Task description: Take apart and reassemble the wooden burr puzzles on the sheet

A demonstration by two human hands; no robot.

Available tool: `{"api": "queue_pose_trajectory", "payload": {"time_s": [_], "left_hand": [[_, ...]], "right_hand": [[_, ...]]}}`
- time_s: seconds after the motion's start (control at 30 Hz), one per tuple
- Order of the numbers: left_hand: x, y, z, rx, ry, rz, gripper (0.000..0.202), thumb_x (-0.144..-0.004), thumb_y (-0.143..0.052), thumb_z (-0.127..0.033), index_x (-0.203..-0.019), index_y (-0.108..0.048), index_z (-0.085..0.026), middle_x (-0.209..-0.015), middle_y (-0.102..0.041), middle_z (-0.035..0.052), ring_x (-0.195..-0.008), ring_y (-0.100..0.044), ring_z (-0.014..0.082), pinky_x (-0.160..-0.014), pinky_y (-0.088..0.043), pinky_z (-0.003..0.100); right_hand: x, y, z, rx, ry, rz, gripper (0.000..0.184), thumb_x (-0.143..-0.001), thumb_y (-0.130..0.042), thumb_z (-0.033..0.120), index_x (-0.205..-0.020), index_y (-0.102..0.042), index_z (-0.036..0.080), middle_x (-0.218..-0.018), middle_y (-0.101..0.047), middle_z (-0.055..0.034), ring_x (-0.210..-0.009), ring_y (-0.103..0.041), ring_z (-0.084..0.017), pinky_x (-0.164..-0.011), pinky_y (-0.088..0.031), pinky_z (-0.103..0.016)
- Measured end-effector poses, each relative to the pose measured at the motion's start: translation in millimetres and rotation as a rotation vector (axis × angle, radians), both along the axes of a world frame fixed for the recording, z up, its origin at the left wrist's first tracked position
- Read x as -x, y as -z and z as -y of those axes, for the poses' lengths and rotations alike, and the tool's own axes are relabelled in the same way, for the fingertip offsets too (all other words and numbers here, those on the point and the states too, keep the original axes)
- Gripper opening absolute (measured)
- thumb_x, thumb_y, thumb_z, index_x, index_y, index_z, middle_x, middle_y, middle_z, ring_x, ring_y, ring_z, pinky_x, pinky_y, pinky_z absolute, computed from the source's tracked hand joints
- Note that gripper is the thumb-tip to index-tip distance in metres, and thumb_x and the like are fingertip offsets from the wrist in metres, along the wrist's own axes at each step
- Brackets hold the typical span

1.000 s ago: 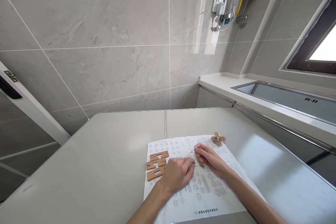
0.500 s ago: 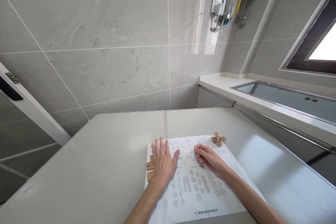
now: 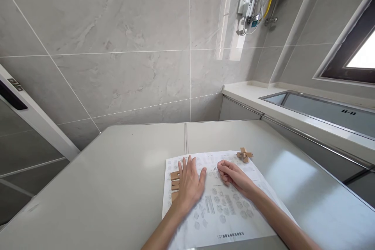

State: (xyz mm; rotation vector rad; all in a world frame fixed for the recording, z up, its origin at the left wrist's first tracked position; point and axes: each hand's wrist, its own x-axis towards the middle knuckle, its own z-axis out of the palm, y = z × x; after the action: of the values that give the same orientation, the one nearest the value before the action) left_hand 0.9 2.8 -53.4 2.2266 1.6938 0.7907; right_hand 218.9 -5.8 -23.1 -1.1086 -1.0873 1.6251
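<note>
Slats (image 3: 175, 185), three in wood, lie on the left part of the sheet (image 3: 258, 224), partly under your left hand (image 3: 190, 183). Only their left ends show, poking out from beneath its outer edge; the rest is covered. Your right hand (image 3: 234, 176) is well apart from them, across the middle of the sheet.

The exposed ends point to your left. What shows of the long axes runs nearly crosswise, left to right, with the right side angled slightly away from you. The three sit one behind another, side by side. The farthest shows part of a cut-out next to your hand, and the middle one bears a dark mark.

Your left hand is open, palm down, fingers stretched away from you and thumb spread to the right. You cannot tell from here how firmly it presses on the slats. Your right hand rests on the sheet, loosely closed, with the fingers curled in toward the thumb; whether anything is tucked inside cannot be told.

Between your hands and nearer to you, the sheet shows grey printed figures, with a line of bold print by its near edge. At its far right corner sits a wooden cross (image 3: 244, 154), beyond your right hand. Under it all is the pale table (image 3: 125, 179), with a seam running away from you. Past that stand the grey tiled wall (image 3: 117, 27) and, to your right, a white counter (image 3: 246, 90).
</note>
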Motion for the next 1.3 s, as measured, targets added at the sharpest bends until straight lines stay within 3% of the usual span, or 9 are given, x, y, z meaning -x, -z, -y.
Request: {"api": "queue_pose_trajectory", "payload": {"time_s": [0.23, 0.33, 0.4, 0.53, 0.7, 0.77, 0.93, 1.13, 1.3], "left_hand": [[-11.7, -13.3, 13.1, -0.051, 0.139, 0.13, 0.044, -0.111, -0.044, -0.043, -0.152, -0.044, -0.027, -0.158, -0.057, 0.0118, -0.156, -0.042, 0.0318, -0.124, -0.04, 0.059], [-8.8, -27.9, 12.5, -0.018, 0.165, 0.232, 0.04, -0.112, -0.041, -0.039, -0.15, -0.047, -0.028, -0.148, -0.065, 0.01, -0.136, -0.063, 0.026, -0.107, -0.056, 0.046], [-0.9, -36.4, 5.7, -0.059, 0.118, 0.251, 0.033, -0.112, -0.038, -0.034, -0.139, -0.056, -0.027, -0.135, -0.072, 0.0087, -0.123, -0.07, 0.024, -0.099, -0.058, 0.042], [22.7, -42.2, -16.5, -0.165, 0.058, 0.056, 0.027, -0.109, -0.042, -0.026, -0.101, -0.067, -0.023, -0.103, -0.075, 0.0052, -0.099, -0.069, 0.0226, -0.091, -0.054, 0.04], [41.2, -32.4, -32.2, -0.173, 0.038, -0.041, 0.043, -0.107, -0.049, -0.034, -0.067, -0.059, -0.022, -0.072, -0.069, 0.003, -0.08, -0.063, 0.0235, -0.083, -0.047, 0.04], [42.1, -28.6, -33.0, -0.178, 0.046, -0.074, 0.047, -0.107, -0.051, -0.035, -0.062, -0.057, -0.022, -0.069, -0.069, 0.0025, -0.078, -0.062, 0.023, -0.082, -0.045, 0.04], [36.5, -23.8, -30.8, -0.199, 0.033, -0.13, 0.045, -0.105, -0.051, -0.03, -0.062, -0.059, -0.022, -0.071, -0.072, 0.0033, -0.076, -0.063, 0.0224, -0.083, -0.043, 0.04], [27.1, -18.7, -25.6, -0.219, -0.052, -0.156, 0.045, -0.103, -0.049, -0.024, -0.058, -0.058, -0.022, -0.068, -0.073, 0.0057, -0.077, -0.064, 0.0252, -0.081, -0.04, 0.042], [23.2, -17.2, -22.4, -0.219, -0.083, -0.147, 0.045, -0.103, -0.049, -0.024, -0.058, -0.056, -0.022, -0.068, -0.072, 0.0051, -0.076, -0.063, 0.0251, -0.082, -0.039, 0.043]], "right_hand": [[2.5, -4.9, 2.4, -0.017, -0.006, 0.009, 0.049, -0.085, -0.079, 0.064, -0.081, -0.054, 0.023, -0.071, -0.048, 0.0057, -0.058, -0.04, -0.012, -0.055, -0.036, -0.028], [3.7, -4.3, 3.1, -0.043, -0.003, 0.049, 0.05, -0.085, -0.078, 0.067, -0.082, -0.055, 0.023, -0.07, -0.049, 0.0059, -0.057, -0.041, -0.012, -0.055, -0.037, -0.028], [5.3, -3.7, 4.3, -0.082, -0.009, 0.112, 0.049, -0.087, -0.073, 0.069, -0.085, -0.057, 0.023, -0.069, -0.05, 0.006, -0.056, -0.042, -0.013, -0.055, -0.037, -0.028], [10.9, -4.0, 10.3, -0.23, -0.068, 0.295, 0.041, -0.095, -0.066, 0.063, -0.088, -0.06, 0.024, -0.066, -0.051, 0.0053, -0.057, -0.044, -0.015, -0.058, -0.037, -0.029], [20.1, -6.6, 22.3, -0.517, -0.176, 0.491, 0.015, -0.098, -0.065, 0.036, -0.092, -0.07, 0.024, -0.081, -0.066, -0.0024, -0.071, -0.054, -0.02, -0.065, -0.042, -0.032], [23.1, -6.6, 26.0, -0.615, -0.234, 0.536, 0.007, -0.095, -0.066, 0.027, -0.095, -0.073, 0.025, -0.084, -0.067, -0.0028, -0.074, -0.058, -0.02, -0.066, -0.044, -0.032], [29.0, -2.0, 30.1, -0.719, -0.315, 0.582, 0.017, -0.087, -0.073, 0.019, -0.1, -0.077, 0.029, -0.094, -0.067, -0.0033, -0.08, -0.064, -0.021, -0.072, -0.051, -0.032], [32.1, 5.7, 31.7, -0.754, -0.334, 0.651, 0.027, -0.084, -0.084, 0.031, -0.11, -0.078, 0.033, -0.108, -0.069, -0.0046, -0.092, -0.068, -0.025, -0.083, -0.053, -0.035], [32.0, 9.3, 31.2, -0.83, -0.333, 0.762, 0.032, -0.081, -0.087, 0.034, -0.11, -0.076, 0.03, -0.109, -0.065, -0.0062, -0.09, -0.066, -0.026, -0.08, -0.052, -0.037]]}}
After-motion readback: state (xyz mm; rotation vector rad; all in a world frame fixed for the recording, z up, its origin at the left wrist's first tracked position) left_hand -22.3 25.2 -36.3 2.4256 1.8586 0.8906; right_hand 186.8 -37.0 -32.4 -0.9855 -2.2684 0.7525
